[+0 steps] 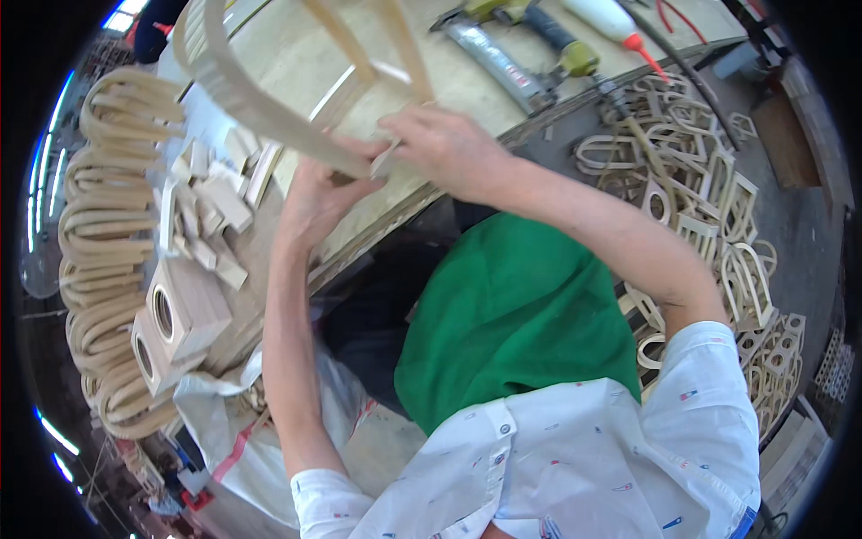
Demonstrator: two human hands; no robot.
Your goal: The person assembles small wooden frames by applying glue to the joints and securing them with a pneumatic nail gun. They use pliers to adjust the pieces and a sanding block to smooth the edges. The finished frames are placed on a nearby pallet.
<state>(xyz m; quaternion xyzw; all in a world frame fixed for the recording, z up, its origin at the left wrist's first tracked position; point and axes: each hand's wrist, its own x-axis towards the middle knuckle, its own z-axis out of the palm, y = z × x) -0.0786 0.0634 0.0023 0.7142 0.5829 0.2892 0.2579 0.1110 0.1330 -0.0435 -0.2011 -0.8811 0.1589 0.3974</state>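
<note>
A pale bent-wood frame point(260, 112), its curved legs rising at the upper left, is held tilted over the workbench point(476, 117). My left hand point(314, 198) is closed round the near end of its long curved strip, thumb underneath. My right hand point(449, 148) is closed, with its fingertips pinched against a small flat wooden piece point(384, 162) at that end. The fingers cover part of the joint, so whether the small piece is attached cannot be told. Motion slightly blurs the frame and both hands.
Small wooden blocks point(220, 198) and boxes with round holes point(184, 310) lie left, beside stacked bent-wood loops point(108, 242). A nail gun point(503, 63) and a white glue bottle point(603, 20) with a red nozzle lie at the back. Wooden frames point(709, 189) heap on the right floor.
</note>
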